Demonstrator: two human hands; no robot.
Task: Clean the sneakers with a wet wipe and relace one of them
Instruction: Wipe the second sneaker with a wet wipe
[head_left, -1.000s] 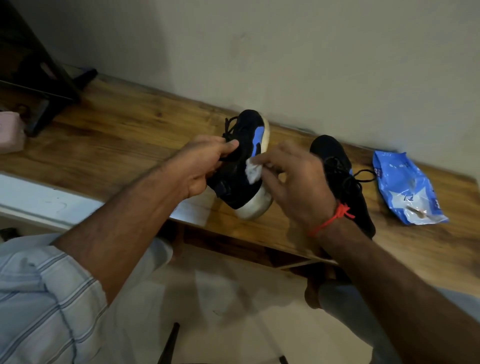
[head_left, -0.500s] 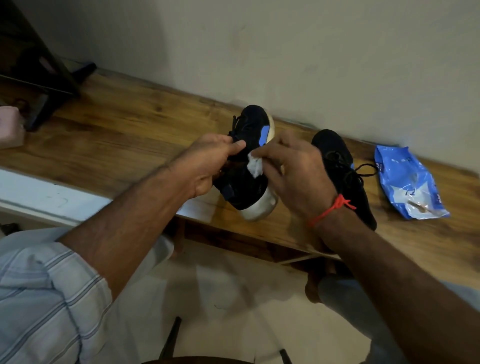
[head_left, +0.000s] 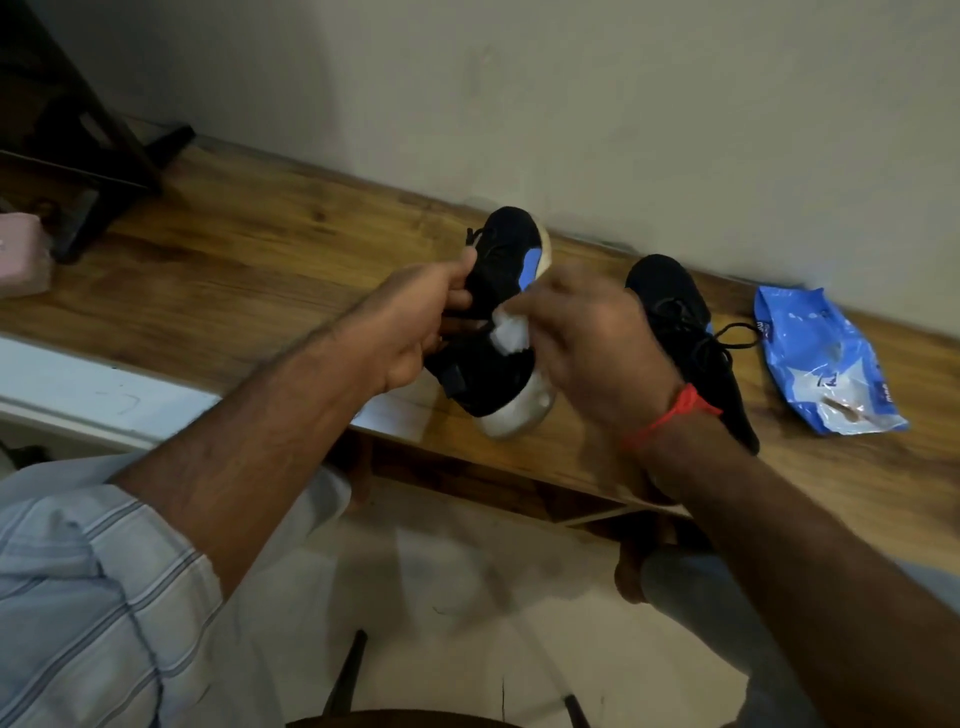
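A black sneaker with a blue patch and white sole (head_left: 501, 270) is tilted on its side above the wooden table, toe toward the wall. My left hand (head_left: 415, 327) grips it around the opening near the laces. My right hand (head_left: 592, 343) pinches a crumpled white wet wipe (head_left: 511, 332) against the sneaker's side. The second black sneaker (head_left: 675, 317) lies flat on the table to the right, its laces loose; my right wrist hides its heel.
A blue wet wipe pack (head_left: 826, 364) lies on the wooden table (head_left: 234, 260) at the right, near the wall. A dark stand (head_left: 104, 171) and a pink object (head_left: 21, 254) sit at the far left. Below the table edge are my knees and pale floor.
My right hand has rubbed the wipe along the sneaker's side, a little toward the heel. My left hand keeps its grip; the sneaker has barely shifted.
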